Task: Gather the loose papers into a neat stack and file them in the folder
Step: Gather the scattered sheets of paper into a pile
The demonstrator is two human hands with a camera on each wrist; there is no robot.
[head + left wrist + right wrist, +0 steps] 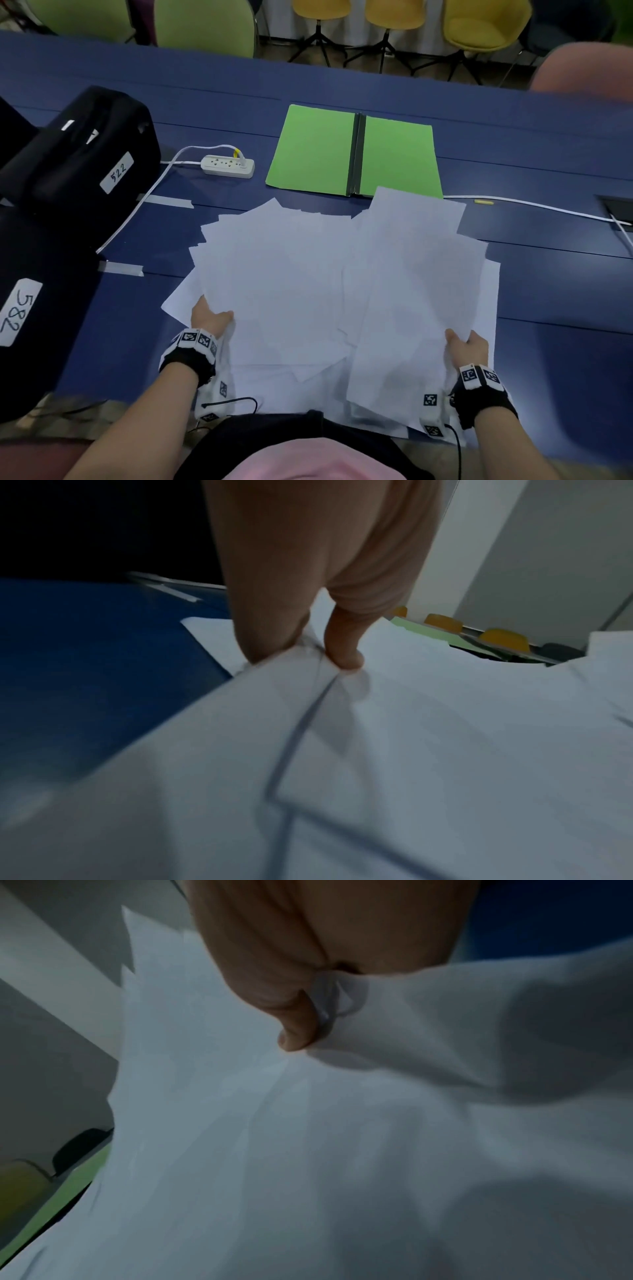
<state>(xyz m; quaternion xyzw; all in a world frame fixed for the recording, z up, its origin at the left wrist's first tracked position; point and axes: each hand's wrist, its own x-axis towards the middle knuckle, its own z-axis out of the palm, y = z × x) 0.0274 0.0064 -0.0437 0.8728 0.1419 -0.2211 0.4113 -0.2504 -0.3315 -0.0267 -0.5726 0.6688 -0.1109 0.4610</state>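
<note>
Several loose white papers point(308, 274) lie fanned out in a messy pile on the blue table point(548, 291), reaching its near edge. My left hand point(209, 317) pinches the left edge of the pile, thumb on top; the left wrist view shows the thumb point(342, 647) pressed on the sheets point(445, 737). My right hand point(467, 344) grips the right edge of the pile; the right wrist view shows its thumb point(294, 1026) on bunched paper point(308, 1137). The green folder point(315, 150) lies open and flat beyond the papers, its near right corner under a sheet.
Two black cases with white number labels point(85, 147) stand at the left. A white power strip point(227, 166) and its cable lie left of the folder. Another white cable point(531, 205) runs right. Green and yellow chairs point(479, 24) stand beyond the table.
</note>
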